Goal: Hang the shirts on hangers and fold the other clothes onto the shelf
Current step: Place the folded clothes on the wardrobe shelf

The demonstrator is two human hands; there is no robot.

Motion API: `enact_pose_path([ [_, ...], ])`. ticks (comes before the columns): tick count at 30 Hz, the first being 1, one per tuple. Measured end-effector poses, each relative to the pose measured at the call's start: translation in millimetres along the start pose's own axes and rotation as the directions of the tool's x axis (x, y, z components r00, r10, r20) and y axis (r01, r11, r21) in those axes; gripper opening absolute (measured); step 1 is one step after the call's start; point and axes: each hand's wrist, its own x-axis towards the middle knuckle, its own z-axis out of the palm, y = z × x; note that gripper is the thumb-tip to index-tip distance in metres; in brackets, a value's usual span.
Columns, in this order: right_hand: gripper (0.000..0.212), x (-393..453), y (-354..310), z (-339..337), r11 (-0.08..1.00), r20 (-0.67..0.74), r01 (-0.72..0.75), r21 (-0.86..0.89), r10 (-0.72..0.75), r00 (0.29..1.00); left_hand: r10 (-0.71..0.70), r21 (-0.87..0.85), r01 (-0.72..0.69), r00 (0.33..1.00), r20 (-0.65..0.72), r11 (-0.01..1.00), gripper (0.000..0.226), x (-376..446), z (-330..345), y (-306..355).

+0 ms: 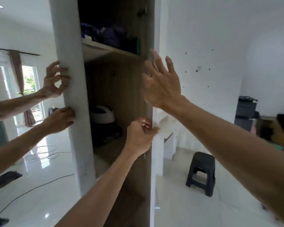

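Oddly, both doubled — left hand (59,120) grips wardrobe door (69,46); right hand (161,82) splayed or gripping, cannot tell.

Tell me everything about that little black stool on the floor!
The black stool looks like moulded plastic, with a flat square top, a small hole in the middle of the seat and four splayed legs joined by low crossbars. It stands upright on the shiny white tiled floor, to the right of the open wardrobe and below the person's outstretched right arm. Nothing sits on it, and no hand touches it.
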Motion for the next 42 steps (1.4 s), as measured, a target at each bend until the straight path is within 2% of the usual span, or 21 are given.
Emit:
enact_pose_path([
  [3, 0.032, -17.3, 30.6, 0.4, 0.998, 0.084, -0.011, -0.066, 0.017, 0.996, 0.04, -0.005, -0.04, 0.997, 0.07, 0.999, 0.054, 2.5, 35.3, 2.4],
  [9, 0.034, -44.4, 100.2, 14.2, 0.985, 0.161, -0.021, -0.172, 0.049, 0.986, 0.242, 0.213, -0.259, 0.965, 0.102, 0.942, 0.116, 19.8, 117.8, -0.2],
  [13, 0.045, -61.2, 144.3, 27.0, 0.974, 0.223, -0.024, -0.225, 0.076, 0.972, 0.372, 0.24, -0.392, 0.92, 0.125, 0.888, 0.138, 43.3, 170.3, 3.1],
  [17, 0.052, -75.4, 184.3, 49.3, 0.976, 0.215, -0.07, -0.205, 0.115, 0.97, 0.469, 0.263, -0.474, 0.879, 0.085, 0.841, 0.137, 66.5, 225.1, 9.3],
  [22, 0.06, -85.1, 226.8, 79.7, 0.974, 0.33, -0.072, -0.214, 0.141, 0.933, 0.419, 0.309, -0.417, 0.906, 0.063, 0.855, 0.13, 88.1, 279.5, 15.6],
  [36, 0.062, -111.3, 299.1, 157.1, 0.985, 0.356, -0.094, -0.143, 0.139, 0.924, 0.328, 0.462, -0.298, 0.945, 0.016, 0.835, 0.133, 145.0, 372.3, 9.0],
  [42, 0.064, -118.0, 312.6, 179.7, 0.985, 0.399, -0.08, -0.155, 0.137, 0.907, 0.348, 0.461, -0.299, 0.937, -0.022, 0.836, 0.131, 159.7, 393.4, 2.8],
])
